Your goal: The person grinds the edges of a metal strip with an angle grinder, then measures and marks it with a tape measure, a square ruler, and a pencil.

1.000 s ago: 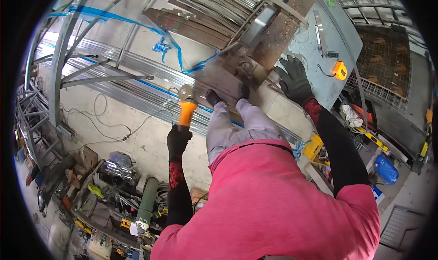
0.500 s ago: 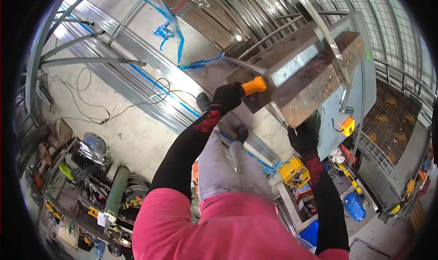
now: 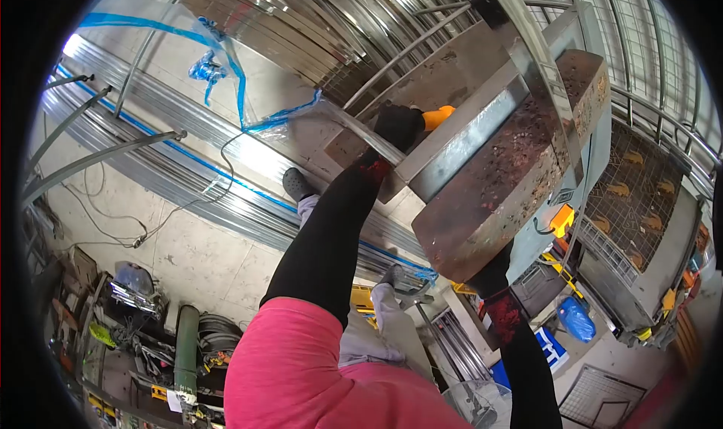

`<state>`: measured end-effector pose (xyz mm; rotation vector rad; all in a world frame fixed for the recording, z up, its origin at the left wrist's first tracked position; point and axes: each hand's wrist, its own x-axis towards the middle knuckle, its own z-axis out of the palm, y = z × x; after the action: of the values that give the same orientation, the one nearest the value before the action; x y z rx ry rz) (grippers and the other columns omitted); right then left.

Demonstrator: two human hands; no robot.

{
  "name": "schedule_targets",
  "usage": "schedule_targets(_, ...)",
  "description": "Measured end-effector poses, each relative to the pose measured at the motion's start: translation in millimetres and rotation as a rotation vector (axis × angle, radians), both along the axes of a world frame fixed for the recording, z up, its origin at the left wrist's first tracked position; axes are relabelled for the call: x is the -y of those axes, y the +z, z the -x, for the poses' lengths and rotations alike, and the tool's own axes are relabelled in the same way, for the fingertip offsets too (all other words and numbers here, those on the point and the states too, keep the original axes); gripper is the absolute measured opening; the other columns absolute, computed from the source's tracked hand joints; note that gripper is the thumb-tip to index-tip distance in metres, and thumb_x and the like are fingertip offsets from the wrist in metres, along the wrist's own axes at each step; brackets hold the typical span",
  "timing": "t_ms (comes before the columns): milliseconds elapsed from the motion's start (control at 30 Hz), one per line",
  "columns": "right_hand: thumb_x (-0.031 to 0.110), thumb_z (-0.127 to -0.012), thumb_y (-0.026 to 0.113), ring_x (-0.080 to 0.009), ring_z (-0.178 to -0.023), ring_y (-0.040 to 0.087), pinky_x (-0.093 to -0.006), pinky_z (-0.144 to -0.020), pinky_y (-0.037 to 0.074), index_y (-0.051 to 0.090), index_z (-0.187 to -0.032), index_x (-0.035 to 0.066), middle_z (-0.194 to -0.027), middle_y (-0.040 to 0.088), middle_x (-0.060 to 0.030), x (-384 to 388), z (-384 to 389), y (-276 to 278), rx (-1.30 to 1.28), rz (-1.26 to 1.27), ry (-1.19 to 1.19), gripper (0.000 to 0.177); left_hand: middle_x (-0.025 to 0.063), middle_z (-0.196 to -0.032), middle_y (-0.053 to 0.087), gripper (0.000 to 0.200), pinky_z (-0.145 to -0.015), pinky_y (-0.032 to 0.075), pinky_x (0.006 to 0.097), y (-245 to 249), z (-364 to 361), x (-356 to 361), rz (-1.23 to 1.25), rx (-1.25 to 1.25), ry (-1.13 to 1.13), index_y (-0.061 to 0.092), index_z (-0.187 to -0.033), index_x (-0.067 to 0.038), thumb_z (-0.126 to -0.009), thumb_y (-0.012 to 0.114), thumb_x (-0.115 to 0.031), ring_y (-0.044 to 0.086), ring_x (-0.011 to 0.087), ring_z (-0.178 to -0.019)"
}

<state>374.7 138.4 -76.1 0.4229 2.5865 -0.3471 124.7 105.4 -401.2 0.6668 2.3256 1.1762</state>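
Observation:
My left hand, in a black glove, is shut on the orange handle of a power tool; the tool's head is hidden behind a shiny steel tube. The tube lies across a big rusty metal block that fills the upper right. My right arm reaches up under the block's lower end. Only the gloved heel of my right hand shows, and the fingers are hidden behind the block. My grey-trousered legs and dark shoe stand on the floor below.
Long shiny steel profiles with blue strapping lie across the concrete floor, and a cable runs beside them. A green gas cylinder and tool clutter sit lower left. A wire mesh cage, an orange device and a blue bag are on the right.
My left hand has carried the orange-handled tool from low beside my legs up to the steel tube. The block now looms closer and covers my right hand. The view has tilted.

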Motion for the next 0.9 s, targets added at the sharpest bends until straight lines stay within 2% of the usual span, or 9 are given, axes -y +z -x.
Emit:
schedule_targets(33, 0.05, -0.083, 0.083, -0.0481, -0.145, 0.042, -0.0632, -0.125, 0.024, 0.057, -0.15, 0.013, -0.156, 0.052, -0.022, 0.7, 0.9, 1.9, -0.002, -0.027, 0.018, 0.081, 0.0178, -0.102, 0.078, 0.036, -0.083, 0.059, 0.0546, -6.1, -32.9, 81.2, 0.014, -0.011, -0.007, 0.075, -0.113, -0.011, -0.09, 0.072, -0.039, 0.076, 0.0385, -0.096)
schedule_targets(267, 0.04, -0.088, 0.078, -0.0479, -0.139, 0.049, -0.065, -0.12, 0.034, 0.062, -0.144, 0.011, -0.146, 0.057, -0.0212, 18.8, 39.1, 18.6, -0.181, -0.149, 0.274, 0.065, 0.0182, -0.105, 0.078, 0.036, -0.085, 0.058, 0.055, 6.8, -61.7, 141.9, 0.097, -0.15, -0.115, 0.074, -0.113, -0.011, -0.09, 0.072, -0.039, 0.076, 0.0387, -0.099)
schedule_targets(400, 0.025, -0.091, 0.073, -0.046, -0.136, 0.052, -0.0649, -0.119, 0.039, 0.067, -0.136, 0.014, -0.139, 0.061, -0.0187, 18.2, 42.9, 17.7, -0.147, 0.445, -0.355, 0.047, 0.0184, -0.106, 0.078, 0.036, -0.087, 0.058, 0.0553, 38.5, -45.1, 105.6, 0.067, -0.277, -0.242, 0.074, -0.113, -0.011, -0.09, 0.072, -0.039, 0.076, 0.0388, -0.1)
schedule_targets(467, 0.021, -0.094, 0.07, -0.0437, -0.137, 0.052, -0.0612, -0.119, 0.041, 0.069, -0.128, 0.017, -0.136, 0.061, -0.0154, 17.5, 50.4, 29.7, -0.272, -0.069, 0.409, 0.035, 0.0185, -0.107, 0.078, 0.036, -0.088, 0.058, 0.0554, 62.5, -55.6, 153.4, 0.08, -0.347, -0.286, 0.074, -0.113, -0.011, -0.09, 0.073, -0.039, 0.076, 0.0389, -0.101)
schedule_targets(600, 0.022, -0.091, 0.072, -0.0425, -0.14, 0.051, -0.063, -0.116, 0.041, 0.072, -0.119, 0.018, -0.136, 0.059, -0.0133, 20.0, 61.4, 35.4, -0.302, 0.024, 0.384, 0.029, 0.0187, -0.108, 0.078, 0.037, -0.089, 0.057, 0.0557, 108.4, -56.8, 242.3, 0.225, -0.482, -0.324, 0.074, -0.113, -0.01, -0.09, 0.073, -0.039, 0.075, 0.039, -0.103)
schedule_targets(733, 0.023, -0.093, 0.073, -0.0449, -0.137, 0.053, -0.0616, -0.116, 0.04, 0.077, -0.12, 0.015, -0.145, 0.061, -0.0154, 11.0, 57.1, 24.7, -0.505, 0.068, 0.442, 0.028, 0.0194, -0.113, 0.078, 0.047, -0.087, 0.059, 0.053, 118.3, -89.1, 362.5, 0.38, 0.036, -0.299, 0.073, -0.126, -0.008, -0.089, 0.074, -0.037, 0.075, 0.0385, -0.101)
schedule_targets(800, 0.013, -0.087, 0.07, -0.0479, -0.138, 0.052, -0.0625, -0.114, 0.041, 0.077, -0.123, 0.012, -0.146, 0.062, -0.0184, 13.0, 56.4, 30.5, -0.597, 0.112, 0.454, 0.037, 0.0194, -0.105, 0.079, 0.051, -0.083, 0.061, 0.0504, 137.0, -106.5, 434.8, 0.445, 0.635, -0.04, 0.072, -0.125, -0.005, -0.088, 0.075, -0.041, 0.077, 0.0379, -0.094)
schedule_targets(867, 0.013, -0.084, 0.07, -0.047, -0.143, 0.049, -0.0607, -0.117, 0.039, 0.076, -0.124, 0.012, -0.148, 0.061, -0.0187, 15.5, 56.0, 26.6, -0.591, 0.053, 0.469, 0.04, 0.0182, -0.089, 0.079, 0.045, -0.076, 0.06, 0.0493, 158.9, -128.5, 496.6, 0.493, 0.279, 0.061, 0.073, -0.119, -0.005, -0.091, 0.073, -0.041, 0.077, 0.0363, -0.084)
schedule_targets(900, 0.013, -0.084, 0.07, -0.0462, -0.145, 0.047, -0.0593, -0.119, 0.038, 0.075, -0.127, 0.012, -0.152, 0.059, -0.0183, 16.7, 58.1, 22.7, -0.511, 0.084, 0.393, 0.043, 0.0182, -0.089, 0.078, 0.041, -0.076, 0.06, 0.0497, 177.1, -137.1, 518.5, 0.541, 0.386, 0.171, 0.073, -0.114, -0.006, -0.091, 0.072, -0.04, 0.077, 0.0362, -0.083)
